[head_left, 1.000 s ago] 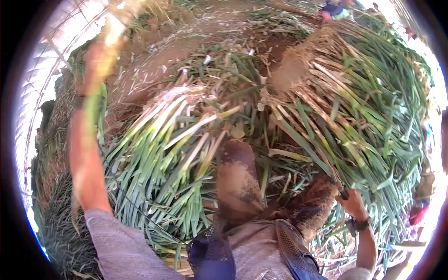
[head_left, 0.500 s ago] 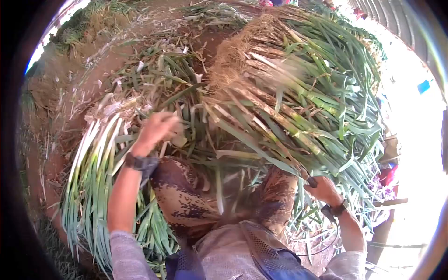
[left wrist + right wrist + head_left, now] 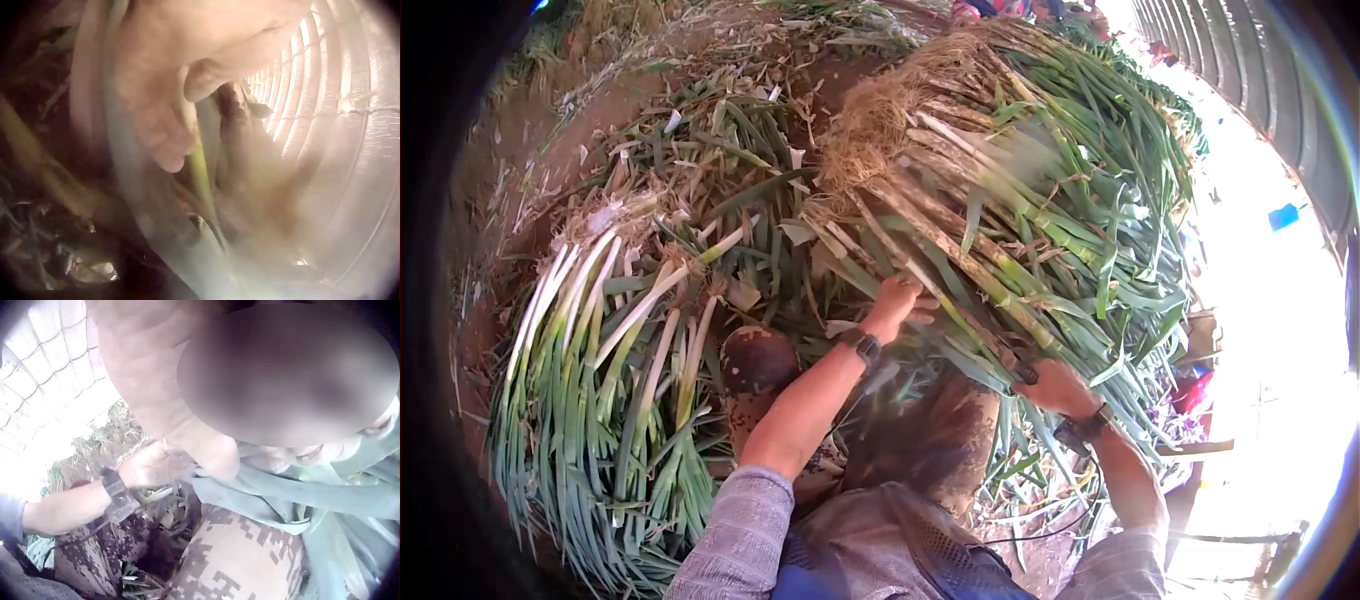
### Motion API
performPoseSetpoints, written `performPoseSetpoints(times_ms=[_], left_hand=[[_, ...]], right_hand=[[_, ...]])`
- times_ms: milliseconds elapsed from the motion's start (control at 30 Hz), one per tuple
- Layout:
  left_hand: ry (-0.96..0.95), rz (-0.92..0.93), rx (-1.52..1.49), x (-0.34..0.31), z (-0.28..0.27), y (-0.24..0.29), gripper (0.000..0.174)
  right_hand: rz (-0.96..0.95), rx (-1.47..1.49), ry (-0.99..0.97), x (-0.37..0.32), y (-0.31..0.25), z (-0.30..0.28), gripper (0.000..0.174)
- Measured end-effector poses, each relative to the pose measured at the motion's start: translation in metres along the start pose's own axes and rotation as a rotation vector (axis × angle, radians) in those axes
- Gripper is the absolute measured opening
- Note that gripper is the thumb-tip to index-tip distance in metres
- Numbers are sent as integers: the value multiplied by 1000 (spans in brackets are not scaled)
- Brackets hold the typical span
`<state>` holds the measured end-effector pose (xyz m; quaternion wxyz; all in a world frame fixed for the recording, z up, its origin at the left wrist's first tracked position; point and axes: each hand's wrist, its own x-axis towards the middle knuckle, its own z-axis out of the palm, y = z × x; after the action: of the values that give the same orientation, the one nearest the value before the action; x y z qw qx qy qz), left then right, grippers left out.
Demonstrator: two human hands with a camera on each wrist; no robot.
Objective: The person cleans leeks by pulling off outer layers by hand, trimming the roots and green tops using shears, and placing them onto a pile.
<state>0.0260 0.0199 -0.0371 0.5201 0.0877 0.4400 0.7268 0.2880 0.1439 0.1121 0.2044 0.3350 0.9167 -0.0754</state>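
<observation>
Over the near edge of the big pile of long green onions [image 3: 1000, 220], my left hand [image 3: 897, 305] pinches a pale stalk [image 3: 930, 285]. The left wrist view has the thumb and fingers [image 3: 169, 137] around this white-and-green stalk [image 3: 199, 169]. My right hand [image 3: 1058, 388] grips a dark handle [image 3: 1025, 372] beside the green leaves, right of the left hand. In the right wrist view a blurred oval hides much of what lies by the right hand [image 3: 150, 369], and green leaves [image 3: 300, 487] are below it.
A second bunch of onions with white stems [image 3: 590, 340] lies at the left. Loose leaves and scraps [image 3: 730, 150] cover ground between the bunches. My knees [image 3: 760, 362] are below, and a ribbed wall [image 3: 1250, 70] curves at the upper right.
From raised at the far left, my left hand has come down and right to the big pile and taken hold of a stalk. My right hand keeps the dark handle; the head view has turned.
</observation>
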Motion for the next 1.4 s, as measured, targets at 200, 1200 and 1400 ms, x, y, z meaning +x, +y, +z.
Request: performPoseSetpoints(times_ms=[200,1200,1400], left_hand=[[119,130,-88,23,9,-28,44],[-196,-19,-418,-43,-20,-63,52],[-160,-60,-398,-43,-22,-67,74]], right_hand=[[104,66,-230,-16,-4,-29,51],[-151,-4,80,-25,-55,2,34],[-119,-146,40,15,-69,0,40]])
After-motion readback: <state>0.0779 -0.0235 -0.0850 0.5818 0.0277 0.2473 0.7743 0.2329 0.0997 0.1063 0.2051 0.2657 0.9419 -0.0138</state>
